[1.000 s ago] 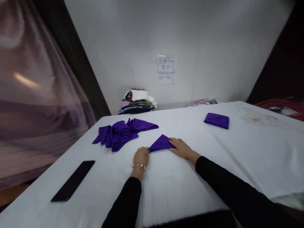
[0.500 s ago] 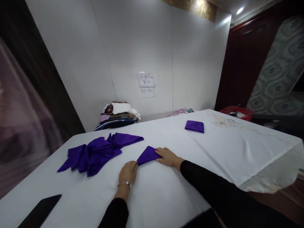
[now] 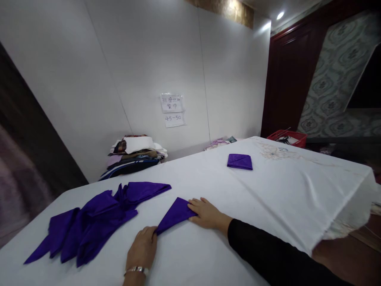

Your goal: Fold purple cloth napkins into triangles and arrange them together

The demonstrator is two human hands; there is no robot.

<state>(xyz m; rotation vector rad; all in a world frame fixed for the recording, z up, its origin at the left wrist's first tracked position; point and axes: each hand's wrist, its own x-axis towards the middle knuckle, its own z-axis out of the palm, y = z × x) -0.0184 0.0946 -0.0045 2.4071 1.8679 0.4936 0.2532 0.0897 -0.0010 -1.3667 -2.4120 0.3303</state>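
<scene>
A purple cloth napkin (image 3: 176, 213), folded into a triangle, lies on the white tablecloth in front of me. My left hand (image 3: 142, 247), with a bracelet at the wrist, has its fingers closed on the napkin's left corner. On the right end, my right hand (image 3: 205, 213) lies flat with its fingers stretched over the cloth, hiding that corner. To the left spreads a crumpled pile of purple napkins (image 3: 98, 220). Farther back on the right sits a purple napkin folded into a flat rectangle (image 3: 239, 161).
The white tablecloth (image 3: 276, 202) covers the table and hangs over its right edge. Behind the far edge are a stack of folded clothes (image 3: 133, 155) and a red basket (image 3: 300, 139). A paper sign (image 3: 172, 109) is on the wall.
My view has shifted, so the table's contents sit lower and the dark object at the lower left is out of sight. Both hands remain on the triangular napkin.
</scene>
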